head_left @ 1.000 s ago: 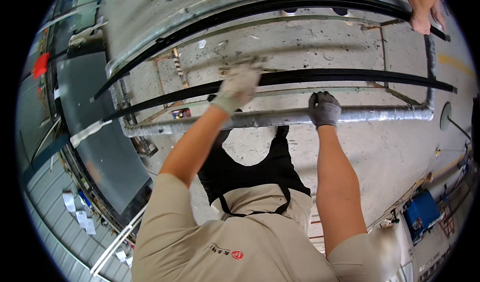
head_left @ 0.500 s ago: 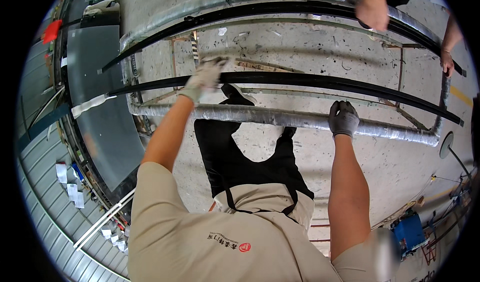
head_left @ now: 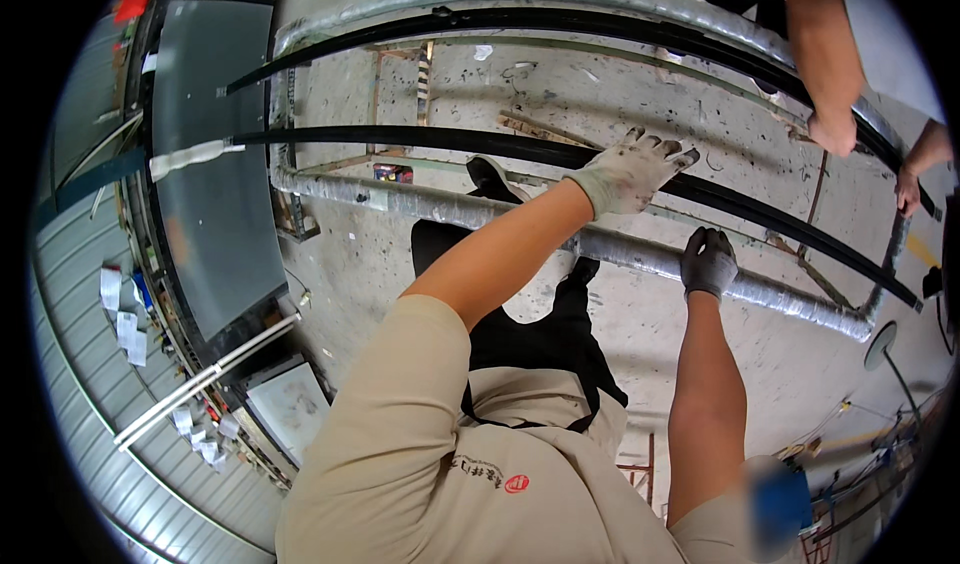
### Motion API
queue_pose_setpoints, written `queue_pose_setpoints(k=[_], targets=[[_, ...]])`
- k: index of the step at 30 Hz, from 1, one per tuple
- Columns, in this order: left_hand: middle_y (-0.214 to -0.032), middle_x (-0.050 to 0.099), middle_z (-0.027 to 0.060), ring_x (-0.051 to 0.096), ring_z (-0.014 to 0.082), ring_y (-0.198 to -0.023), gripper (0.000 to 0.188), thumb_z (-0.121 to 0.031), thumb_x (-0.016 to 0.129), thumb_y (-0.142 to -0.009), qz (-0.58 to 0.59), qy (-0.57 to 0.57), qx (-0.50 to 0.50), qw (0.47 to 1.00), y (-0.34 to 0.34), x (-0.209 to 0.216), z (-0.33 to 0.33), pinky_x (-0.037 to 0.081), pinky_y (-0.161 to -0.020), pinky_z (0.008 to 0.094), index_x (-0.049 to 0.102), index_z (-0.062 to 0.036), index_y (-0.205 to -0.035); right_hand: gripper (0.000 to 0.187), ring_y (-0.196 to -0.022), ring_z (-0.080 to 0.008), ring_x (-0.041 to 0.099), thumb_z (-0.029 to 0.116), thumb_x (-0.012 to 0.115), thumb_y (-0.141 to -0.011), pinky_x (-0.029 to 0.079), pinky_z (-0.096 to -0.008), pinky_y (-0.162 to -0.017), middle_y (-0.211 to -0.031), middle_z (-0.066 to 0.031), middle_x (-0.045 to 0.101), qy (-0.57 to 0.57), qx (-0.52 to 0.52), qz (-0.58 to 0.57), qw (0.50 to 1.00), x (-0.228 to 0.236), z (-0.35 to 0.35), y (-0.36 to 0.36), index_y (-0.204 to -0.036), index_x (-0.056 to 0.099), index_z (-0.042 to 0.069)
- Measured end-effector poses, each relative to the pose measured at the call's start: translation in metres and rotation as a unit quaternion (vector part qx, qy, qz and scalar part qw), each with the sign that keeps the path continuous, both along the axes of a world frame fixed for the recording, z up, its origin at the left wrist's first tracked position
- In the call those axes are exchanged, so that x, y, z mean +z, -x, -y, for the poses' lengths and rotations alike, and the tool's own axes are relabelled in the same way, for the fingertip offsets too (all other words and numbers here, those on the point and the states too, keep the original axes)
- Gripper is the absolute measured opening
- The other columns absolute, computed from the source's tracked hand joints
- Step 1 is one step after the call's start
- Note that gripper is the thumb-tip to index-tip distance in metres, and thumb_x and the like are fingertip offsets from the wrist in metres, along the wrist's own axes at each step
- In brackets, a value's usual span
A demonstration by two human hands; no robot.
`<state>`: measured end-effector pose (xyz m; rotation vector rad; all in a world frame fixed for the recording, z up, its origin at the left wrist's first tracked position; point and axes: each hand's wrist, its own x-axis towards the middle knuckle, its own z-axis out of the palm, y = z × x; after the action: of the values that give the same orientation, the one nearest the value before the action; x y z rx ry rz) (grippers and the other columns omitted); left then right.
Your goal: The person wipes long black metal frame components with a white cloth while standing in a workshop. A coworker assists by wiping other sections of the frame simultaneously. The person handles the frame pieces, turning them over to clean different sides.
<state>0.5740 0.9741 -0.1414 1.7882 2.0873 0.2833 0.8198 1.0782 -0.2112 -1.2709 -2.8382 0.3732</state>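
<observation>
My left hand (head_left: 640, 171), in a soiled white glove, lies over a long black bar (head_left: 450, 142) with its fingers spread. Whether the palm presses on the bar cannot be told. My right hand (head_left: 709, 262), in a grey glove, is curled over the film-wrapped near rail (head_left: 420, 204) of a metal rack. White wrapping (head_left: 190, 157) covers the left end of the near bar. A second black bar (head_left: 560, 20) lies across the far side of the rack, roughly parallel to the first.
Across the rack, another person's hand (head_left: 832, 130) hangs near the far bar; their other hand (head_left: 908, 192) is at the rack's right end. A long dark grey panel (head_left: 215, 164) stands at the left. A round disc on a stalk (head_left: 880, 346) is at the right.
My left hand has swept right along the near bar, from its left part to past its middle. My right hand stays on the rail. The other person's nearer arm has come lower and further right.
</observation>
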Motion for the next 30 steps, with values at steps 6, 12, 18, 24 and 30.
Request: queue_pose_setpoints(k=[6, 12, 18, 24, 30], targets=[[-0.116, 0.061, 0.0187, 0.065, 0.0283, -0.097, 0.047, 0.002, 0.049, -0.092, 0.034, 0.283, 0.094, 0.954, 0.098, 0.017, 0.087, 0.06, -0.082, 0.0376, 0.051, -0.0065, -0.139, 0.029, -0.084, -0.0362, 0.069, 0.028, 0.055, -0.097, 0.055, -0.0493, -0.077, -0.084, -0.0147, 0.071, 0.017, -0.003, 0.02, 1.0, 0.007, 0.002, 0.003, -0.077, 0.064, 0.01], [-0.073, 0.057, 0.0099, 0.057, 0.0171, -0.06, 0.035, -0.033, 0.056, -0.098, 0.197, 0.077, 0.567, 0.796, 0.288, -0.06, 0.388, 0.05, -0.055, 0.032, 0.065, -0.0044, -0.116, 0.029, -0.084, -0.0366, 0.069, 0.03, 0.055, -0.098, 0.055, -0.0496, -0.076, -0.087, -0.0152, 0.071, 0.006, 0.014, -0.018, 1.0, 0.0, 0.001, 0.003, -0.079, 0.064, 0.009], [-0.104, 0.062, 0.0182, 0.062, 0.0224, -0.083, 0.054, -0.013, 0.064, -0.087, 0.36, 0.119, 0.604, 0.701, 0.221, -0.035, 0.34, 0.057, -0.07, 0.0342, 0.049, -0.0058, -0.138, 0.028, -0.079, -0.0358, 0.068, 0.027, 0.058, -0.096, 0.055, -0.0495, -0.072, -0.083, -0.0133, 0.07, -0.01, 0.009, -0.025, 1.0, -0.008, -0.001, -0.001, -0.074, 0.062, 0.01], [-0.14, 0.057, 0.0197, 0.062, 0.0344, -0.124, 0.09, -0.036, 0.082, -0.085, -0.089, 0.324, 0.232, 0.913, 0.069, 0.045, 0.134, 0.051, -0.1, 0.048, 0.034, -0.0134, -0.157, 0.028, -0.084, -0.0374, 0.068, 0.028, 0.055, -0.098, 0.055, -0.05, -0.075, -0.086, -0.0159, 0.07, -0.008, 0.014, -0.026, 1.0, 0.0, 0.002, 0.0, -0.08, 0.065, 0.009], [-0.092, 0.074, 0.0156, 0.074, 0.0356, -0.094, 0.03, -0.016, 0.077, -0.08, -0.065, 0.193, 0.335, 0.92, 0.081, -0.019, 0.138, 0.058, -0.076, 0.0488, 0.07, -0.0054, -0.107, 0.03, -0.087, -0.0375, 0.069, 0.028, 0.052, -0.1, 0.055, -0.0496, -0.078, -0.089, -0.0159, 0.071, -0.002, 0.017, -0.004, 1.0, -0.001, 0.006, -0.001, -0.084, 0.067, 0.008]])
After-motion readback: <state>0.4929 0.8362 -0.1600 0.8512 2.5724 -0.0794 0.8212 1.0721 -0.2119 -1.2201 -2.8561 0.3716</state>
